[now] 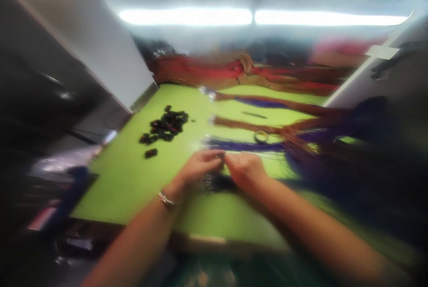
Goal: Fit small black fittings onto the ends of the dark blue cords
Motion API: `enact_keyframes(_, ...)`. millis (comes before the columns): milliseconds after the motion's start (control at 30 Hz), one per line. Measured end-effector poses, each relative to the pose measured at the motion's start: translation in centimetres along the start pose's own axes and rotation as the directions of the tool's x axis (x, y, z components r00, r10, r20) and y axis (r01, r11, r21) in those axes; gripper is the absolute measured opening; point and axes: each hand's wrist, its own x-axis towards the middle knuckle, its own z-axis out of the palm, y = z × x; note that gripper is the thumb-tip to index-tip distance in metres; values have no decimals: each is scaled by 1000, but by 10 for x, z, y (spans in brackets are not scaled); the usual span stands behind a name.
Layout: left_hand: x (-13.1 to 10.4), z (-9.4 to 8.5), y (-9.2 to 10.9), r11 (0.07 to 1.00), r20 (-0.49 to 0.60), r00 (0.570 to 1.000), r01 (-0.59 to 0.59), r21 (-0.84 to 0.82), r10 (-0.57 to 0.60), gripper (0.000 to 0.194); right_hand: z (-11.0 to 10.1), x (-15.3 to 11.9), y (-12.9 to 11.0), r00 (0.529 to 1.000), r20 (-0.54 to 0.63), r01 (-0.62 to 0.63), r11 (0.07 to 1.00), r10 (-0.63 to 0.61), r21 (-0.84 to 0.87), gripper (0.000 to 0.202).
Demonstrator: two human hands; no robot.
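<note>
My left hand [201, 165], with a bracelet on its wrist, is closed in a pinch. A small dark piece [221, 156] shows at its fingertips, too blurred to name. My right hand [245, 168] is curled closed, its fingertips meeting that piece; what it grips is hidden. Under both hands lies a bundle of dark wires [223, 183] with shiny ends to the left. Just beyond them is a bundle of blue-purple wires [244, 146]. A pile of small black connectors [169, 125] sits to the left, with a single one [151, 153] apart in front.
Brown wire bundles [247, 123] run across the green tabletop [133, 189]. A roll of tape [261, 136] and a thin dark tool [254, 114] lie among them. Red and brown wires [200, 70] line the back. Panels [110, 50] flank the table; wires spread rightward.
</note>
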Motion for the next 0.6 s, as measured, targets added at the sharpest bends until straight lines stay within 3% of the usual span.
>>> enact_keyframes(100, -2, 1, 4, 1000, -17, 1000, -18, 22, 18, 39, -15, 6, 10, 996, 86, -42, 988, 29, 151, 19)
enact_keyframes(167, -5, 1, 8, 996, -35, 998, -50, 74, 53, 40, -27, 16, 21, 994, 81, -88, 970, 71, 227, 23)
enact_keyframes(267, -9, -1, 10, 972, -20, 995, -90, 218, 96, 38, -38, 36, 39, 980, 37, -196, 978, 194, 76, 28)
enact_keyframes(367, -13, -2, 9, 908, -64, 986, -118, 401, 156, 35, -34, 54, 53, 951, 198, -211, 966, 238, -149, 19)
enact_keyframes(433, -14, -2, 9, 862, -98, 975, -126, 490, 198, 35, -30, 60, 60, 915, 277, -241, 949, 292, -203, 16)
enact_keyframes(500, -14, 0, 9, 853, -104, 972, -129, 506, 209, 36, -28, 60, 66, 894, 238, -333, 918, 380, -214, 21)
enact_keyframes(600, -12, 4, 11, 908, -115, 970, -155, 389, 215, 37, -33, 57, 71, 876, 147, -440, 886, 459, -144, 21)
